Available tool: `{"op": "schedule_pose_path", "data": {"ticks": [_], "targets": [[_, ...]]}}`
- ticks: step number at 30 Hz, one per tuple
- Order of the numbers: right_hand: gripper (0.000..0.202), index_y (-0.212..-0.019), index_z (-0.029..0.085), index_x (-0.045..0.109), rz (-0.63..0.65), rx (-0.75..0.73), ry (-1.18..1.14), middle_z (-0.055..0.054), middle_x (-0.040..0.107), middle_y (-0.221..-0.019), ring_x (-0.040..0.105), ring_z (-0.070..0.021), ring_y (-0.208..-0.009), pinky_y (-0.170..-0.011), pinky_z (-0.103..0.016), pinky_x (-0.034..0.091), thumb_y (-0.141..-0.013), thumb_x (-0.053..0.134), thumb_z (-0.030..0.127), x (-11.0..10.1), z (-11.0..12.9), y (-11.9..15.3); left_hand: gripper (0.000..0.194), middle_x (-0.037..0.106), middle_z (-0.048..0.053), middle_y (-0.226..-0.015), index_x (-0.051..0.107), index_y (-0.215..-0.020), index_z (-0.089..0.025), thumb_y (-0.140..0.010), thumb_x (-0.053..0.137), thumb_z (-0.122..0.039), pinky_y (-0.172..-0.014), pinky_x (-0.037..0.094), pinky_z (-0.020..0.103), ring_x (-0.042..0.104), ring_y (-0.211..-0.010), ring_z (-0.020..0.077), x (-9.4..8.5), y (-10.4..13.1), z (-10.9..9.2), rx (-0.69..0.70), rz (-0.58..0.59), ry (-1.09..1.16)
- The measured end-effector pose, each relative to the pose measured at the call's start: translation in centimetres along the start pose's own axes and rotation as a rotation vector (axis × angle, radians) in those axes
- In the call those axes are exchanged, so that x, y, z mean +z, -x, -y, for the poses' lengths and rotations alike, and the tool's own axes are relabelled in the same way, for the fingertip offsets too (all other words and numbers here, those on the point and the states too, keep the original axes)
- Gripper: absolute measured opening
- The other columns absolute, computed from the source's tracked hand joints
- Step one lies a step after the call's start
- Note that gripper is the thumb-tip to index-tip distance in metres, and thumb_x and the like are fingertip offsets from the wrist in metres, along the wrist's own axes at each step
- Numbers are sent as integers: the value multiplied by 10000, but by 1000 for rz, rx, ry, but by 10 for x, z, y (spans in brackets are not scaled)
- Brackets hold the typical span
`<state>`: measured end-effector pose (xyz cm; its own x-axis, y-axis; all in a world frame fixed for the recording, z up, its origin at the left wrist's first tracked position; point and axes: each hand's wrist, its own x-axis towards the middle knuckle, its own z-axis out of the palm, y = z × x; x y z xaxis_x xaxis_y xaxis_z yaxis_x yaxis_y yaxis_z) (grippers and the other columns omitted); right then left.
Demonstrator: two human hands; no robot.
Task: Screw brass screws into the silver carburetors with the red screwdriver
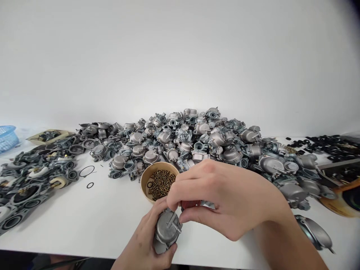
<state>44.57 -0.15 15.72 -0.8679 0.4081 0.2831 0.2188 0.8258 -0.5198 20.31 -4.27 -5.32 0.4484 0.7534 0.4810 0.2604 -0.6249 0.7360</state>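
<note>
My left hand [143, 243] grips a grey metal carburetor [168, 228] near the front edge of the white table [92, 221], its rounded bowl facing up. My right hand [225, 195] reaches over it from the right, with fingertips pinched at the top of the carburetor; anything between them is too small to see. Just behind the hands stands a tan bowl [146, 176] full of small brass screws [161, 183].
A big heap of grey carburetors [197, 138] fills the table's back. Opened carburetor bodies [30, 180] lie at the left beside black O-rings [86, 171] and a blue basket [6, 137]. Black parts [329, 144] sit far right. A loose metal bowl [315, 232] lies by my right forearm.
</note>
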Motion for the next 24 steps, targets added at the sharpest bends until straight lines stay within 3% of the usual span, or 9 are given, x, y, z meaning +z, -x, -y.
{"op": "schedule_pose_path", "data": {"ticks": [14, 24], "targets": [[99, -988, 138, 683, -55, -29, 6, 44, 616, -787, 529, -70, -685, -630, -220, 408, -936, 669, 55, -3, 3, 2, 995, 620, 157, -1566, 402, -1652, -316, -726, 708, -120, -1176, 559, 610, 634, -1432, 455, 3, 21, 21, -49, 20, -77], [70, -988, 111, 693, -42, -53, 1, 31, 608, -774, 525, -69, -692, -634, -202, 407, -946, 676, 58, -4, 2, 0, 993, 611, 154, -1560, 365, -1651, -335, -738, 693, -126, -1156, 572, 618, 638, -1428, 452, 3, 20, 20, -32, 15, -87]]}}
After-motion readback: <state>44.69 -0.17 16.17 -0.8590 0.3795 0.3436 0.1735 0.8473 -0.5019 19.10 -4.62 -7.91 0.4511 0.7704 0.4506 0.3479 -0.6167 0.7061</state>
